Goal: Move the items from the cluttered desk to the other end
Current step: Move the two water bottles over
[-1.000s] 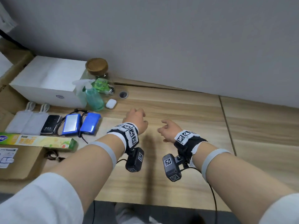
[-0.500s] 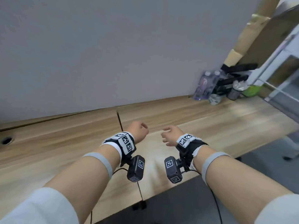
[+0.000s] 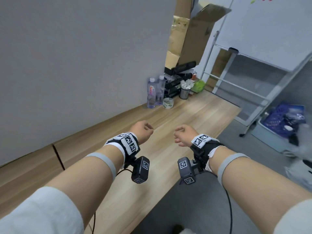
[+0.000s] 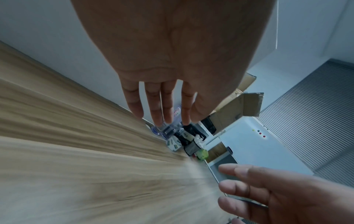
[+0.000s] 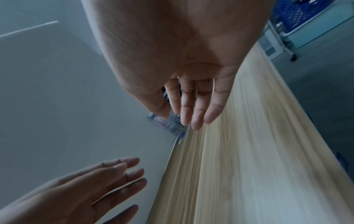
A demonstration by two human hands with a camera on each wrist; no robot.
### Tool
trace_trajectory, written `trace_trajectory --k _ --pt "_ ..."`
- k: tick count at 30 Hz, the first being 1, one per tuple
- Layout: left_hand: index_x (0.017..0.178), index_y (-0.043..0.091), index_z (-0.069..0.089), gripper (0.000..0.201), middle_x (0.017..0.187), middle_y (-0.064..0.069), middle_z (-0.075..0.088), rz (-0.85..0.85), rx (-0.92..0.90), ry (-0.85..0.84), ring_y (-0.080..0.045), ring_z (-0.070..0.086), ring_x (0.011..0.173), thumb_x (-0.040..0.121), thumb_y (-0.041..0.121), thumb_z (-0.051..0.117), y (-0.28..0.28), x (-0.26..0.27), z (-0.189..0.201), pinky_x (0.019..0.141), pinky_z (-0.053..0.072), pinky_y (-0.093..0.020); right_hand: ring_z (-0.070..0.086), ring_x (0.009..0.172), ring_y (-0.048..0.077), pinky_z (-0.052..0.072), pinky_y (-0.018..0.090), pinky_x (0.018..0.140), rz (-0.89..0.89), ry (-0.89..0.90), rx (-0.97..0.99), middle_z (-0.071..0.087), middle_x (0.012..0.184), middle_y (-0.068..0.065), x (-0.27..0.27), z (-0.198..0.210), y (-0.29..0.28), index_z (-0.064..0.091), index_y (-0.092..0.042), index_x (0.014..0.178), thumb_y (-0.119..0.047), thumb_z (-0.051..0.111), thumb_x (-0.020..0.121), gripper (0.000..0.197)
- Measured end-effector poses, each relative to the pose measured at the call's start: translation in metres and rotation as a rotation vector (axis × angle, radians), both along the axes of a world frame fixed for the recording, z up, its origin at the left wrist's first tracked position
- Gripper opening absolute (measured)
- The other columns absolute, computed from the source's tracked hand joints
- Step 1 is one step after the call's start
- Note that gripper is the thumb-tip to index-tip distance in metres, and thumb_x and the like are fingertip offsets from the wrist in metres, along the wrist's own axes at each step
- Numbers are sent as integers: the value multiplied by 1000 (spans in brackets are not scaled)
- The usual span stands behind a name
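My left hand (image 3: pixel 142 130) and right hand (image 3: pixel 184 135) hover side by side over the bare wooden desk (image 3: pixel 194 119), both holding nothing. In the wrist views the left hand's fingers (image 4: pixel 162 106) and the right hand's fingers (image 5: pixel 191 106) hang relaxed and nearly straight. At the desk's far right end stand two water bottles (image 3: pixel 155 92), a paper cup (image 3: pixel 168 103), a mesh pen cup (image 3: pixel 184 92) and a black rack (image 3: pixel 177 78). The cluttered items from the left end are out of view.
Cardboard boxes (image 3: pixel 190 31) rise behind the rack. A whiteboard on a wheeled stand (image 3: pixel 253 39) and a blue basket (image 3: pixel 283 119) stand on the floor beyond the desk's right edge. A grey wall runs along the desk's back.
The head view has swung right, from the cluttered left end to the far right end of the desk. Both hands stay empty in front of me.
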State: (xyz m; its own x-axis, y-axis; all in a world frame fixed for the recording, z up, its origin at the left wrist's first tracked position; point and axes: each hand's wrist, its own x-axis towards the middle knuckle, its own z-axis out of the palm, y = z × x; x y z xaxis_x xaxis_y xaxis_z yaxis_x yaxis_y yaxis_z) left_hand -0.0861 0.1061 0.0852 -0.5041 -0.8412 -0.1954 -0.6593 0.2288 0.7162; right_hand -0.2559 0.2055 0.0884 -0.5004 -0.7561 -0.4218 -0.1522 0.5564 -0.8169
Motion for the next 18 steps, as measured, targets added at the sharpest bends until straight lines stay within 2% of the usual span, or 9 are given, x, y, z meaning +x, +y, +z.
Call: trace_trajectory --k 3,6,10,12,15,18 --pt "99 21 66 7 88 7 65 6 8 -4 -17 64 85 94 22 60 -16 -34 -3 74 46 -25 57 63 16 49 28 62 -33 -9 -2 61 80 6 -37 -8 -15 54 -10 113 -7 52 94 19" --pt "100 19 67 10 87 5 66 72 2 12 -16 63 81 94 18 59 -37 -72 -10 70 45 -25 63 76 21 55 35 76 -16 -80 -31 65 92 10 -77 -16 -43 56 -10 114 -7 53 94 21" --pt "99 17 68 10 93 -1 67 186 9 73 -9 56 67 94 14 60 -69 -133 -14 57 42 -23 65 76 20 56 36 74 14 -189 -141 66 91 8 -133 -25 -91 57 -12 115 -5 55 91 25" --pt "96 20 66 8 96 -3 69 281 31 133 -13 59 70 94 14 61 -84 -164 -10 60 45 -25 66 78 20 56 37 75 22 -251 -180 67 93 9 -167 -24 -109 55 -14 118 -5 56 90 29" --pt "101 17 68 11 101 -4 69 417 66 214 -19 64 90 94 13 62 -100 -196 -4 74 52 -30 64 78 20 54 36 75 69 -364 -188 65 96 9 -214 -18 -129 52 -14 119 -4 57 92 29" --pt "103 16 68 13 102 -4 70 513 51 242 -18 64 92 92 13 64 -113 -213 -3 76 51 -31 64 76 18 54 32 71 146 -372 -178 64 103 12 -250 -12 -159 52 -12 120 -3 58 93 29"
